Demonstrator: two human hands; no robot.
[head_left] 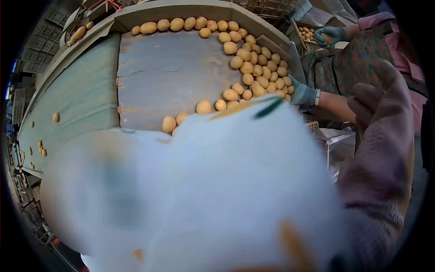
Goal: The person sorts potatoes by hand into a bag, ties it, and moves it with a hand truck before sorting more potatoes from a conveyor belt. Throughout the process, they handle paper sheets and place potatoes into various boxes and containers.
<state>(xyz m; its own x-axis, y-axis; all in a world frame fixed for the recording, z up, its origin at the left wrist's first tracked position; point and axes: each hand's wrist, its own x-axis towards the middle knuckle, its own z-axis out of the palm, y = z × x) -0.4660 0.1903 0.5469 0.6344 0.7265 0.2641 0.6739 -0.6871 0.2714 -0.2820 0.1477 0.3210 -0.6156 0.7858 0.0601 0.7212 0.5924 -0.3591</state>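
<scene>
From where I watch, the blurred white bag (235, 181) fills the lower middle of the frame, just below the potatoes (253, 68) on the grey belt (172, 72), so I judge my right hand (369, 97) (grip impossible to tell, left hand hidden) should hold it low and steady, clear of the co-worker's teal glove (301, 94).

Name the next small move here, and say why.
Probably lower the right hand to the potatoes beside the white bag: it hangs raised off the belt, those lie nearest the bag, and a co-worker's gloved hand is on the far pile.
</scene>
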